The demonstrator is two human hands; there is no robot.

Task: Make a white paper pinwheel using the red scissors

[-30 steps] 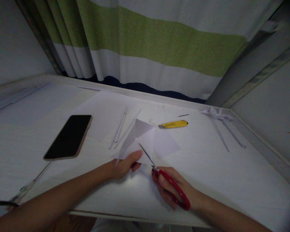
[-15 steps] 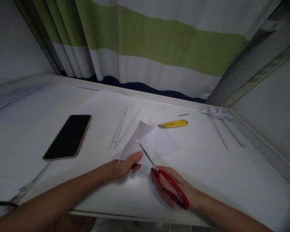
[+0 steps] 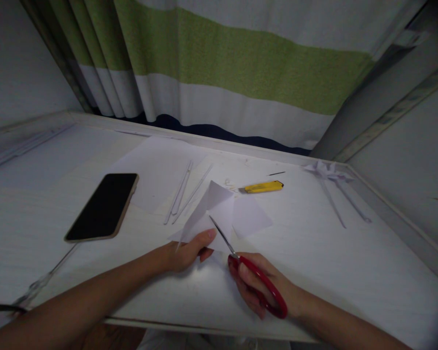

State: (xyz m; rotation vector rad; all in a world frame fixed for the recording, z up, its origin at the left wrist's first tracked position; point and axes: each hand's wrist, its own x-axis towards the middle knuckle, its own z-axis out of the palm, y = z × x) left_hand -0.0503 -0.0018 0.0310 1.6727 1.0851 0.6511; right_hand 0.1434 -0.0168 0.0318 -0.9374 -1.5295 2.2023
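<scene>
My left hand (image 3: 186,253) pinches the near corner of a folded white paper (image 3: 219,209) that stands up a little off the white table (image 3: 350,272). My right hand (image 3: 263,287) grips red-handled scissors (image 3: 257,279). Their thin blades (image 3: 222,236) point up and to the left into the paper's lower edge, close to my left thumb. Another flap of the white paper lies flat to the right of the blades.
A black phone (image 3: 104,206) lies at the left. A yellow utility knife (image 3: 263,186) rests behind the paper. Thin white paper strips (image 3: 184,192) lie on a flat sheet (image 3: 156,170). More crumpled strips (image 3: 332,180) sit far right. A striped curtain (image 3: 241,73) hangs behind.
The scissors' blades slid slightly forward into the paper and back; both hands stay almost in the same place.
</scene>
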